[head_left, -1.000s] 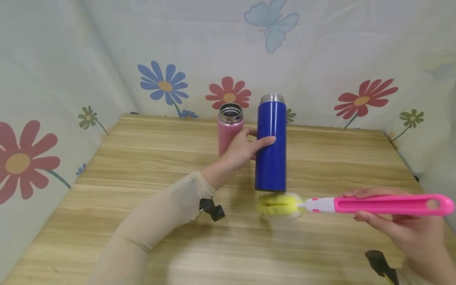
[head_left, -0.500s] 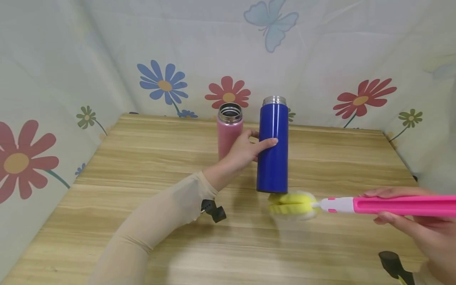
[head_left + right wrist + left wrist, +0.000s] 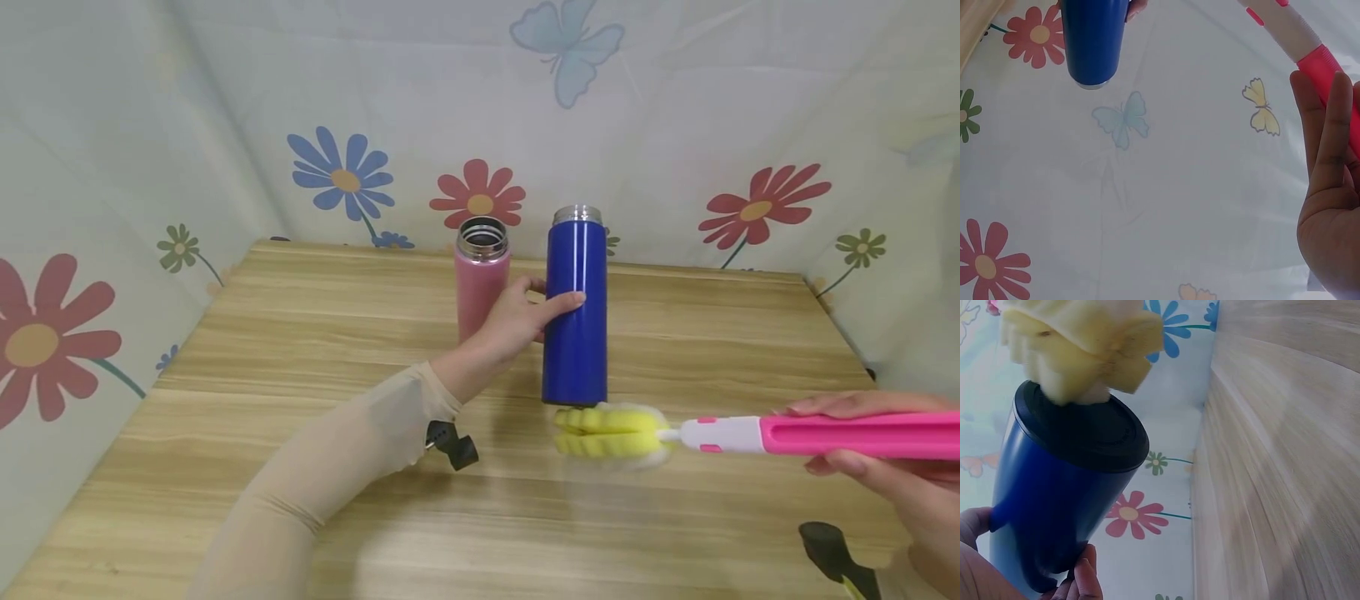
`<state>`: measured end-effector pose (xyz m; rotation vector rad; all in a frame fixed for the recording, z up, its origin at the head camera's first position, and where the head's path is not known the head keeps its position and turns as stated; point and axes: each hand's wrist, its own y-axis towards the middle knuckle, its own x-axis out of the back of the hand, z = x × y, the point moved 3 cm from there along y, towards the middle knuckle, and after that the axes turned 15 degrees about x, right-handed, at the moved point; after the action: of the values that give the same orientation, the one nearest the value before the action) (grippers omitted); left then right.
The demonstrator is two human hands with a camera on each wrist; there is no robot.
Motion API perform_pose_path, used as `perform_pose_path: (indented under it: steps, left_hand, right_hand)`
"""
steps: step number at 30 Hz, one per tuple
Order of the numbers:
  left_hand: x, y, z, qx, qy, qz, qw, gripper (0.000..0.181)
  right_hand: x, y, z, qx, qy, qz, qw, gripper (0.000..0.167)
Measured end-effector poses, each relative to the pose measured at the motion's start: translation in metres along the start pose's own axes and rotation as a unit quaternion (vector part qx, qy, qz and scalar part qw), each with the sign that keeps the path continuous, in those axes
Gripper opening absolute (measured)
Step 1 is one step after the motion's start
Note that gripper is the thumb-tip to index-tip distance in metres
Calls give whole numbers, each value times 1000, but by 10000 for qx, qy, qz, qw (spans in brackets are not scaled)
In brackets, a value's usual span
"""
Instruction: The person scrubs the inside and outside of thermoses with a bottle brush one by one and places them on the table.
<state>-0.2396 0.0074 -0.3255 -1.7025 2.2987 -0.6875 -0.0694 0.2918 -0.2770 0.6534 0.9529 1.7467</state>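
My left hand (image 3: 517, 317) grips a blue thermos bottle (image 3: 576, 333) round its side and holds it up off the table, its lidless metal mouth at the top. In the left wrist view the black base (image 3: 1085, 434) of the bottle faces the camera, with a yellow sponge head (image 3: 1079, 344) against or very near it. That head belongs to a bottle brush (image 3: 615, 432) with a white neck and a pink handle (image 3: 862, 435). My right hand (image 3: 900, 483) grips the handle, which lies level and runs out of the head view at the right.
Behind my left hand a pink thermos bottle (image 3: 480, 292) stands upright on the wooden table (image 3: 337, 308), its mouth uncovered. A flower-printed cloth (image 3: 645, 125) hangs behind and at both sides of the table. Dark straps (image 3: 452, 446) hang from my wrists.
The brush and my right hand have shifted right, the sponge head moving along under the bottle's base. The blue bottle has gone slightly right and down, still in my left hand.
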Motion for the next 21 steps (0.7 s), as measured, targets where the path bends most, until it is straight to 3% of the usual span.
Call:
perform_pose_path:
  steps: [8, 12, 16, 21]
  left_hand:
    - [0, 1, -1, -2, -25, -32, 10000, 64]
    - [1, 0, -1, 16, 2, -73, 10000, 63]
    - [1, 1, -2, 5, -31, -70, 10000, 62]
    - [1, 1, -2, -27, -102, -50, 9999, 62]
  right_hand:
    - [-11, 4, 3, -122, -203, 23, 9997, 30]
    - [-21, 11, 1, 88, 189, 215, 9996, 31]
    - [-27, 13, -2, 146, 247, 298, 9991, 32]
    - [-28, 11, -4, -215, -366, 163, 9990, 33]
